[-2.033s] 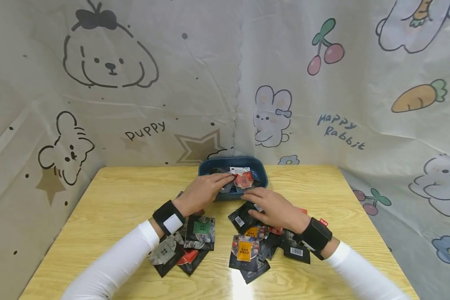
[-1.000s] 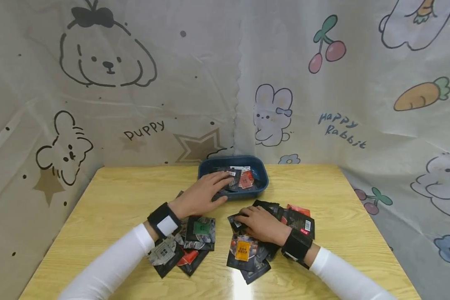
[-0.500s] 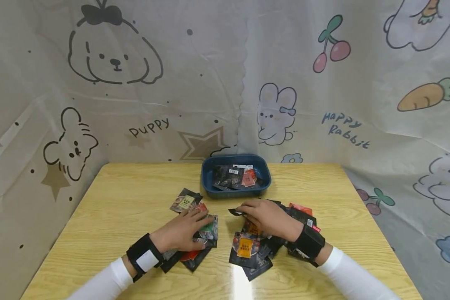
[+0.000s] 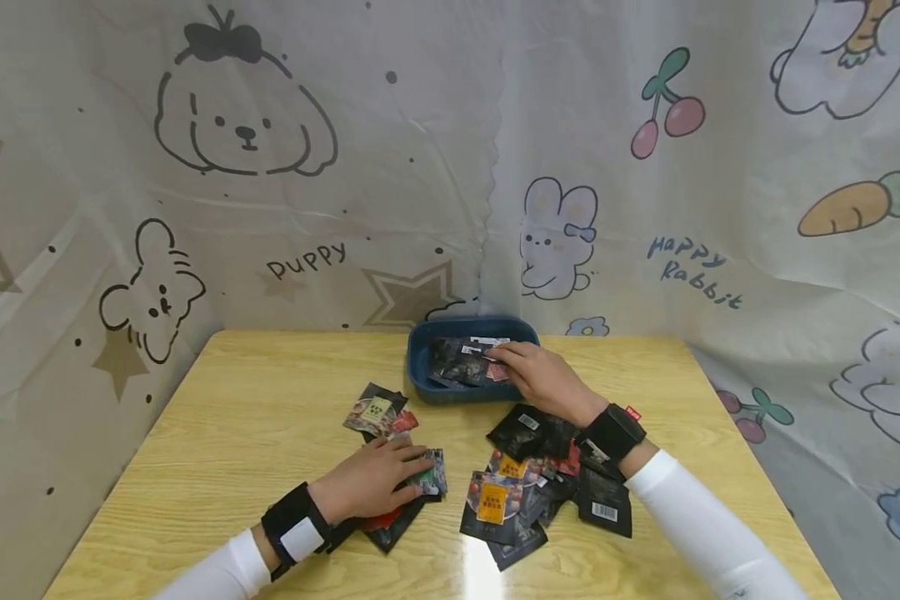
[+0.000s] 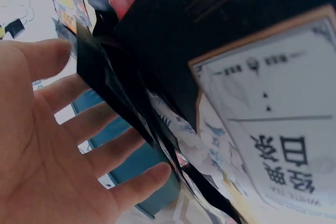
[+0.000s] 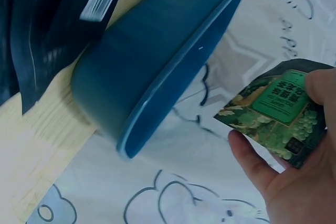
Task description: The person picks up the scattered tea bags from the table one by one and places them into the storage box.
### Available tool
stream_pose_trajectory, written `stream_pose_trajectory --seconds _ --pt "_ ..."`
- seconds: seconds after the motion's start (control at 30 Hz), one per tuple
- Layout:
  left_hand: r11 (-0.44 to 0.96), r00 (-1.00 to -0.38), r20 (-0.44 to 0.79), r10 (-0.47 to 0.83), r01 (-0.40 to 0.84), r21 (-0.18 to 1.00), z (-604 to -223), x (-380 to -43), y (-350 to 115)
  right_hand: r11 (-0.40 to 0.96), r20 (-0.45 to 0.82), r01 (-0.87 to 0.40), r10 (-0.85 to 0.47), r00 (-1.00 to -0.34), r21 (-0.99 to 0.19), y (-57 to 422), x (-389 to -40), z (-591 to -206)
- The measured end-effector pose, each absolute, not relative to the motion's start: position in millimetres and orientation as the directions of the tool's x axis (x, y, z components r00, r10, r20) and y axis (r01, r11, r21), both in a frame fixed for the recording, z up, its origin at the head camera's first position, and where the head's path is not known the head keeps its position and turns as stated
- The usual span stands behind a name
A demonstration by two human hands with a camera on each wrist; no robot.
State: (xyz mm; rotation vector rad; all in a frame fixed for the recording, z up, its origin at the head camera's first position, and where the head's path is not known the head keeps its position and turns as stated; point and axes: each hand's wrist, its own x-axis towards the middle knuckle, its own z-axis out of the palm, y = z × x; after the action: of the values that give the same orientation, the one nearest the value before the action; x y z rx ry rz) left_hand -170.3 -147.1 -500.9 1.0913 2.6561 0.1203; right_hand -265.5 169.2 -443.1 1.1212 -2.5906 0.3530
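My right hand (image 4: 547,383) is over the right side of a dark blue plastic bin (image 4: 450,392), pinching a small packet with a green label and grape pictures (image 6: 278,106). Black packets (image 4: 450,358) lie inside the bin. On the left pile my left hand (image 4: 371,479) rests with fingers spread. Its fingertips touch packet edges in the left wrist view, where a black packet with a white tea label (image 5: 268,114) looms close. A green-labelled packet (image 4: 429,475) shows beside those fingers. Part of the left pile is hidden beneath the hand.
Right of centre lies a heap of packets, with an orange-labelled packet (image 4: 492,504) in front and a black barcoded packet (image 4: 605,500) at its right. A pale yellow-labelled packet (image 4: 376,408) sits behind the left hand. The printed sheet wall (image 4: 307,208) rises behind the wooden table (image 4: 270,383).
My left hand has left the bin for the left pile. The right hand picked a packet from the right heap and has moved up and forward to the bin with it.
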Motion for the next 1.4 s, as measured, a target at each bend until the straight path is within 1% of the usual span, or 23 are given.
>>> stream_pose_trajectory --seconds 0.1,0.23,0.3,0.37,0.5,0.6,0.67,0.73,0.8,0.87,0.97,1.03,1.17,1.27,1.4 --pt "0.691 -0.656 -0.221 0.722 0.702 0.174 -505 -165 -144 0.689 0.354 -0.712 -0.639 -0.683 -0.131 170 -276 -451" --pt "0.667 -0.638 -0.199 0.744 0.727 0.166 -510 -160 -138 0.725 0.258 -0.663 -0.615 -0.745 -0.188 173 -283 -464" --pt "0.659 -0.635 -0.179 0.751 0.737 0.148 -511 -159 -135 0.734 0.212 -0.648 -0.613 -0.761 -0.204 175 -281 -469" --pt "0.649 -0.632 -0.153 0.760 0.752 0.118 -510 -159 -132 0.739 0.197 -0.647 -0.617 -0.762 -0.190 177 -276 -474" --pt "0.636 -0.630 -0.087 0.771 0.765 0.102 -506 -162 -130 0.724 0.251 -0.675 -0.633 -0.732 -0.141 181 -258 -477" --pt "0.639 -0.641 -0.026 0.767 0.760 0.124 -499 -165 -131 0.706 0.286 -0.702 -0.657 -0.698 -0.092 184 -239 -480" --pt "0.636 -0.641 0.014 0.767 0.764 0.113 -491 -169 -132 0.699 0.288 -0.711 -0.667 -0.687 -0.080 186 -222 -483" --pt "0.632 -0.636 0.058 0.769 0.771 0.078 -481 -175 -132 0.678 0.275 -0.732 -0.691 -0.668 -0.075 186 -203 -487" --pt "0.630 -0.628 0.111 0.770 0.776 0.027 -469 -184 -132 0.648 0.241 -0.754 -0.720 -0.651 -0.102 186 -185 -493" --pt "0.631 -0.619 0.174 0.766 0.775 -0.021 -458 -196 -132 0.619 0.180 -0.774 -0.753 -0.633 -0.132 184 -169 -500" --pt "0.651 -0.620 0.256 0.742 0.758 -0.049 -445 -217 -131 0.580 0.072 -0.793 -0.797 -0.600 -0.187 178 -151 -510" --pt "0.664 -0.624 0.294 0.724 0.746 -0.050 -439 -233 -127 0.570 0.017 -0.799 -0.812 -0.584 -0.193 173 -144 -516" --pt "0.676 -0.635 0.314 0.705 0.736 -0.030 -431 -262 -114 0.567 -0.027 -0.805 -0.820 -0.572 -0.174 170 -138 -523" --pt "0.682 -0.651 0.288 0.702 0.732 -0.010 -432 -280 -102 0.565 -0.034 -0.807 -0.822 -0.568 -0.171 170 -136 -526" --pt "0.702 -0.681 0.245 0.690 0.712 0.003 -439 -301 -89 0.542 -0.039 -0.821 -0.838 -0.545 -0.180 170 -134 -528"
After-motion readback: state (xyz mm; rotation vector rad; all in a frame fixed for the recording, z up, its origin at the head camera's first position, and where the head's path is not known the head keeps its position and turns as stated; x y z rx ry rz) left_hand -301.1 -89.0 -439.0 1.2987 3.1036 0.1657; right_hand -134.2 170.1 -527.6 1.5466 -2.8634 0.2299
